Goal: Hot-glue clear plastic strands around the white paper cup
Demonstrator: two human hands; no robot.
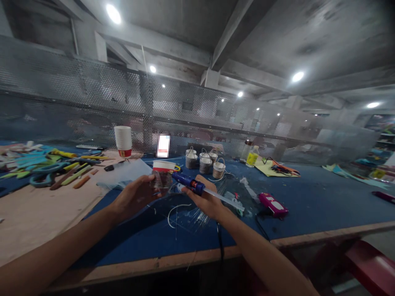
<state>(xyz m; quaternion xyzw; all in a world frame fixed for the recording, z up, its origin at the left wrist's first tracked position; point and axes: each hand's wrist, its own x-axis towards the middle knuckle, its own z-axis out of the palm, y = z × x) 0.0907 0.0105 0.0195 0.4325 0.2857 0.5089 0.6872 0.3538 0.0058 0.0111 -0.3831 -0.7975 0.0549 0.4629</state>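
My left hand (134,194) is closed around a paper cup (163,176) with a red and white rim and a dark, wrapped lower part. A blue glue gun (191,183) is gripped in my right hand (207,198), its nozzle pointing left at the cup's side near the rim. A clear glue stick (224,199) sticks out of the gun's back end. From here I cannot tell whether the nozzle touches the cup. Behind my hands stand several small wrapped cups with looped handles (205,163). Thin pale strands (200,216) lie on the blue table below.
A stack of white paper cups (123,139) stands at the back left, beside pens and scissors (46,176). Bottles (252,157) and coloured sheets (277,169) lie to the right, with a magenta box (273,204) nearer me. A perforated metal screen (185,109) rises behind the table.
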